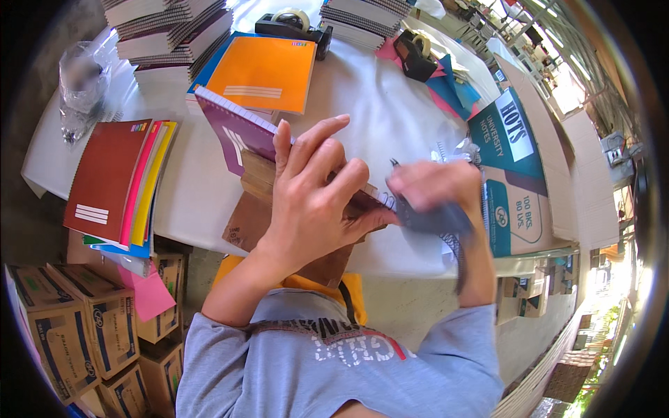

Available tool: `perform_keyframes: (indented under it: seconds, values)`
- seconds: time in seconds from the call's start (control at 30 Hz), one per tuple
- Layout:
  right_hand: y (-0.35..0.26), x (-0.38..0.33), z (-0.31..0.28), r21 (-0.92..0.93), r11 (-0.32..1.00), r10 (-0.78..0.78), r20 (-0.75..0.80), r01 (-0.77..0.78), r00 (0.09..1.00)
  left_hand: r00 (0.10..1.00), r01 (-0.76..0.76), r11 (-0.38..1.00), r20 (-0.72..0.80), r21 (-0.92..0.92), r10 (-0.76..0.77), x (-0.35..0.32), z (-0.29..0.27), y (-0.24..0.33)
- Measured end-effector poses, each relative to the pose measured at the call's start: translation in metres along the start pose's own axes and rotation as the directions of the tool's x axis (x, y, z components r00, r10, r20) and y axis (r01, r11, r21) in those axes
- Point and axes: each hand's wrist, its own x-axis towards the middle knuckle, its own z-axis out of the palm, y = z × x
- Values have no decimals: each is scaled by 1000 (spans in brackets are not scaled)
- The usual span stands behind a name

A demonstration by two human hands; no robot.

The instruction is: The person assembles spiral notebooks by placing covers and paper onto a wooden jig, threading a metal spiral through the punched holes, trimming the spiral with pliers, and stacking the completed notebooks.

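- Head view: the purple notebook (pixel 240 136) stands tilted on edge at the middle of the white-covered table (pixel 348 94), leaning by a blocky brown support (pixel 258 174).
- Its cover is smooth and flat, with pale label lines; the thin white page block shows along the upper edge, and rounded loops of wire or plastic coil stand out at its right end. The left hand hides much of its middle.
- The left hand (pixel 317 184) lies in front of the notebook, fingers bent and spread, thumb reaching to the coil end; I cannot tell how firmly it grips.
- The right hand (pixel 439 184), just right of the notebook, is blurred and closed around a dark tool (pixel 435 219) with a narrow tip.
- Beyond the notebook lie a glossy orange notebook (pixel 265 73) and a black tape dispenser (pixel 296 29).
- Left of it rests a fanned bundle of bright, smooth-covered notebooks (pixel 104 177).
- Right of it stands an open, stiff cardboard box (pixel 519 174), printed teal.
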Motion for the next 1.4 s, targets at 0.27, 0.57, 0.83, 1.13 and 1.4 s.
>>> perform_keyframes:
  seconds: [0.27, 0.57, 0.83, 1.13, 1.4]
  values:
    - [1, 23, -5, -144, 963, 225, -40, -228, 974, 987, 67, 986, -132, -155, -88, 2, 7, -2]
    - [15, 26, -5, 235, 965, 192, -310, -121, 931, 989, 137, 951, -91, 279, -116, 18, -21, -30]
    - [21, 57, -2, 312, 927, -262, 136, 210, 956, 977, 95, 963, -208, 251, -42, 17, -23, -69]
    - [15, 76, 18, -380, 897, 167, -184, -226, 969, 980, 99, 971, -190, 219, -57, 19, -26, -68]
    - [8, 92, 34, -203, 979, 9, -35, -16, 999, 978, 128, 961, -192, 245, -81, 17, -30, -70]
